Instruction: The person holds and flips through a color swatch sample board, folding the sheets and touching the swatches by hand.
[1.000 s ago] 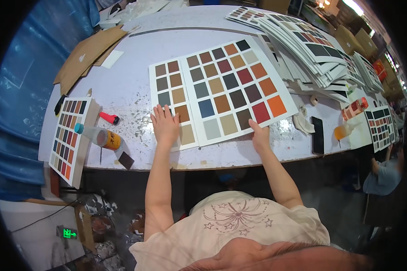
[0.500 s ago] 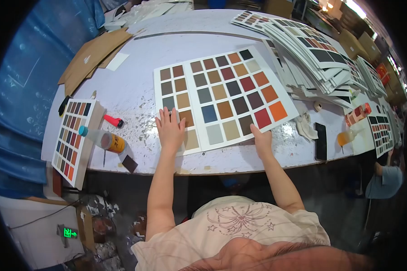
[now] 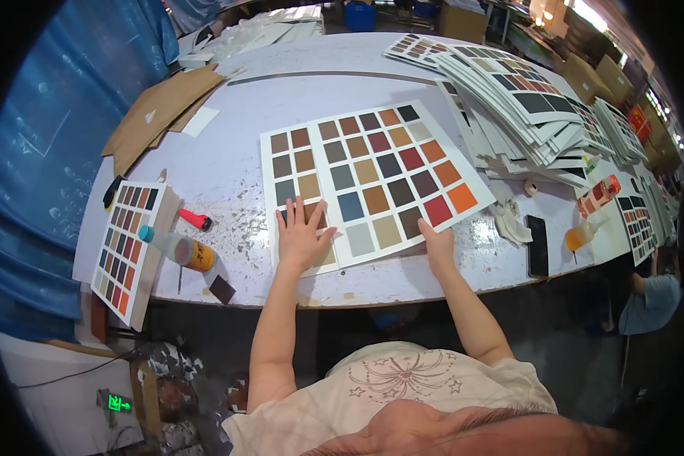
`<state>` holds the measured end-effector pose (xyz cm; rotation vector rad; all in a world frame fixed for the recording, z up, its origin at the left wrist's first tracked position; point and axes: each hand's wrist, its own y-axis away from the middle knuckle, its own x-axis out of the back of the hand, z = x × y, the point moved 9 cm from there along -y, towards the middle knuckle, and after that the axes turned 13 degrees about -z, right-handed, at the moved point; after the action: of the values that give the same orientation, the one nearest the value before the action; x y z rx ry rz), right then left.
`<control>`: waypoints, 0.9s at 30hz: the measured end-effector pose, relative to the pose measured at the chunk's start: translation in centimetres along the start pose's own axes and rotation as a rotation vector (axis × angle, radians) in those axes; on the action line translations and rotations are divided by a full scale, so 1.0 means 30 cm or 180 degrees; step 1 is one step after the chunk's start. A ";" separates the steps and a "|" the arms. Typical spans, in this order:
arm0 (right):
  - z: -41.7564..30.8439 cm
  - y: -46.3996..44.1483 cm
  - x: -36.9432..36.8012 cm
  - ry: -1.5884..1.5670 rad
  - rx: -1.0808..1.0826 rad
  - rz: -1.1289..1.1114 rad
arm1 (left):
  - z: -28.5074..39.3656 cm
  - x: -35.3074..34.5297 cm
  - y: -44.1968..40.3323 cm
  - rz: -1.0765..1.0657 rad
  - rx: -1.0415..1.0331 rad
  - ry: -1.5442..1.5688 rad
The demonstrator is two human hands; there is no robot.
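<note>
A large white colour chart (image 3: pixel 365 203) with rows of coloured squares lies on the table, with a fold line dividing a narrow left panel from a wider right one. My left hand (image 3: pixel 304 237) rests flat with its fingers spread on the lower part of the left panel. At the lower right edge of the chart, my right hand (image 3: pixel 436 243) pinches the board, its thumb on top near a dark brown square and its other fingers hidden beneath.
A stack of charts (image 3: pixel 509 114) leans across the back right. Near the right edge lie a black phone (image 3: pixel 537 247) and an orange-filled bottle (image 3: pixel 577 236). At left are a chart block (image 3: pixel 125 247), a drink bottle (image 3: pixel 184 251) and a red tool (image 3: pixel 195 220). A co-worker (image 3: pixel 650 300) is far right.
The whole scene has shifted lower in the view. My left hand's fingers are spread wider on the left panel. My right hand keeps its hold on the chart's edge.
</note>
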<state>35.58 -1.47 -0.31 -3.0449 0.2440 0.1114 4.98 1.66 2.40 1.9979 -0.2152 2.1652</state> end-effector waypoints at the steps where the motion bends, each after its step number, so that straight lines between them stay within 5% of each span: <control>1: -0.002 0.002 -0.002 0.0014 -0.0044 0.0010 | 0.011 0.007 0.005 0.0037 -0.0110 0.0023; 5: 0.024 0.000 -0.005 -0.0318 -0.0011 -0.0037 | 0.034 0.000 0.004 0.0016 -0.0461 0.0239; 27: 0.004 0.004 -0.005 -0.0183 0.0125 -0.0127 | 0.042 -0.011 0.001 0.0113 -0.0216 0.0225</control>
<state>35.41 -1.56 -0.43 -3.0005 0.1792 0.1888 6.22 1.33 2.18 1.8920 -0.3115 2.2144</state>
